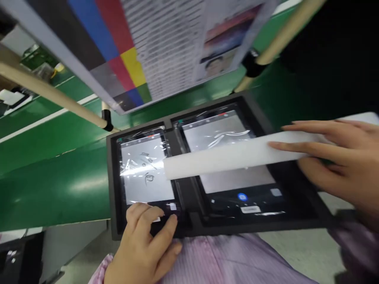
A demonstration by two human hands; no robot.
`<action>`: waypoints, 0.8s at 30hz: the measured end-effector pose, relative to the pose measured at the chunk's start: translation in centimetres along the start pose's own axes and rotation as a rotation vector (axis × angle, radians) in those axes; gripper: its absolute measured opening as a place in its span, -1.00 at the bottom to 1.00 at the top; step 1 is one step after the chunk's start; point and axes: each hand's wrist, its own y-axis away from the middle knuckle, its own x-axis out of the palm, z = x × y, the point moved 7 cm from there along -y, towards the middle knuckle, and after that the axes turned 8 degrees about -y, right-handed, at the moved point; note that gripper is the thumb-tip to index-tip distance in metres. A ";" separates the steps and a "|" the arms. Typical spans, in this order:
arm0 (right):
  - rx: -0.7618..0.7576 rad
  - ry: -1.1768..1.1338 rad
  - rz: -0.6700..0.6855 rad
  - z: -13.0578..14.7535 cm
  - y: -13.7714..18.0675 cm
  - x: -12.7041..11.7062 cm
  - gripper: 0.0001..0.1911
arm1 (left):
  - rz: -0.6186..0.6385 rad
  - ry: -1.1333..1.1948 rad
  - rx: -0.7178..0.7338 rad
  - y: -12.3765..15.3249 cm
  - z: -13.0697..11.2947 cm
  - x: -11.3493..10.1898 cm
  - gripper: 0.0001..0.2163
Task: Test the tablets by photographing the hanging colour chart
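Observation:
A black tray (189,118) holds two phones side by side, both screens lit. My left hand (145,244) rests at the tray's near edge, fingers curled onto the bottom of the left phone (146,169). My right hand (334,161) comes in from the right, fingers stretched along a long white sheet (225,157). It holds that sheet flat above the right phone (231,157), and the sheet's left end reaches over the left phone's edge. Both phones are wrapped in shiny clear film.
The tray sits at the edge of a green conveyor belt (53,173). A colour test chart (154,47) hangs tilted above it on beige tube rails (50,94). My pink striped sleeve (225,260) lies below the tray. A dark shape fills the upper right.

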 end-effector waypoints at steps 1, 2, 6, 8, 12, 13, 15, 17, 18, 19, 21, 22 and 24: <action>0.013 -0.038 -0.021 0.1 -0.1 -0.4 -0.61 | 0.007 0.008 0.035 -1.3 -1.1 0.3 -0.79; 0.005 -0.048 -0.027 0.4 -0.2 -0.7 -0.65 | 0.026 0.013 0.069 -2.5 -2.3 0.8 -0.78; -0.082 -0.026 -0.067 1.2 -0.5 -0.9 -0.65 | 0.150 -0.014 0.165 -6.2 -5.8 3.5 -0.69; -0.106 -0.013 -0.086 1.2 -0.3 -0.9 -0.61 | 0.167 -0.029 0.191 -7.2 -7.0 4.6 -0.67; -0.094 -0.008 -0.108 1.2 -0.1 -1.0 -0.58 | 0.177 -0.032 0.204 -8.3 -8.2 6.0 -0.67; -0.095 -0.011 -0.112 1.3 0.0 -1.0 -0.58 | 0.197 -0.045 0.199 -8.4 -8.3 6.3 -0.67; -0.114 -0.024 -0.130 1.5 0.0 -1.1 -0.58 | 0.238 -0.064 0.194 -8.6 -8.4 6.6 -0.67; -0.116 -0.050 -0.130 1.5 -0.1 -1.2 -0.59 | 0.225 -0.039 0.205 -8.6 -8.3 6.2 -0.66; -0.115 -0.060 -0.122 1.4 -0.1 -1.1 -0.59 | 0.199 -0.013 0.212 -8.5 -8.2 5.7 -0.66; -0.115 -0.065 -0.107 1.2 -0.1 -1.1 -0.60 | 0.169 0.010 0.213 -8.4 -8.0 5.2 -0.66; -0.131 -0.063 -0.085 0.7 0.1 -1.4 -0.63 | 0.131 0.033 0.194 -8.2 -7.5 4.4 -0.67; -0.137 -0.062 -0.077 0.4 0.4 -1.7 -0.64 | 0.128 0.037 0.181 -8.0 -7.3 4.3 -0.67; -0.118 -0.054 -0.069 -0.6 1.4 -2.5 -0.66 | 0.139 0.050 0.167 -7.7 -7.1 4.3 -0.68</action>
